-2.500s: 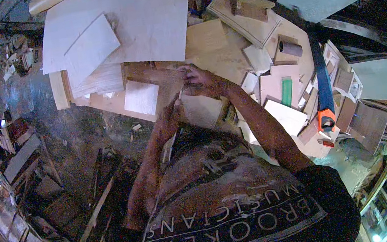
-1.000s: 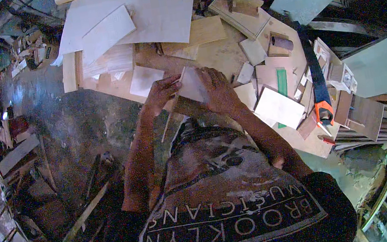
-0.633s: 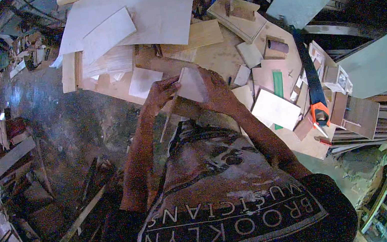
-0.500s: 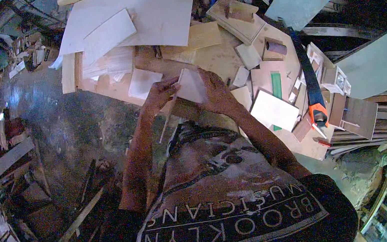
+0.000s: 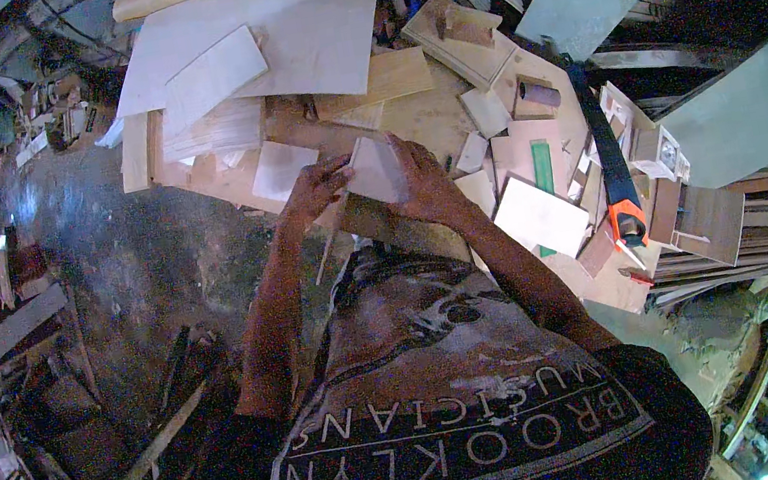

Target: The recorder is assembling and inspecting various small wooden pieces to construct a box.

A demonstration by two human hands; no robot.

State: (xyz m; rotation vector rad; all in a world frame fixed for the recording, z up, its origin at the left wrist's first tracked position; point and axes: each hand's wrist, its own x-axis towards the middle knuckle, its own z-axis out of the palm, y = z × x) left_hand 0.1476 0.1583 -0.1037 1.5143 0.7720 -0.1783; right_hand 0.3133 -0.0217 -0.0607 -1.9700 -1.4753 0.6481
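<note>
Near the table's front edge, a small pale flat board [image 5: 375, 171] is held between my two hands. My left hand [image 5: 314, 194] grips its left edge with bent fingers. On its right side, my right hand [image 5: 426, 185] is closed round the edge, fingers on the far corner. A thin narrow strip [image 5: 326, 255] shows below my left hand; whether it is joined to the board I cannot tell. Just beyond my left hand lies another pale square piece [image 5: 283, 168] on the wooden worktable [image 5: 235, 185].
A large pale sheet [image 5: 300, 27] with a smaller panel on it covers the far left. To the right lie a white panel [image 5: 541, 218], a green strip [image 5: 542, 165], a dark cylinder [image 5: 539, 95] and a handsaw with an orange handle [image 5: 628, 223]. Scrap timber [image 5: 160, 441] litters the lower left floor.
Both hands keep hold of the small board, which is nearly in the same place. Less of the thin strip shows below my left hand. The view has shifted slightly.
</note>
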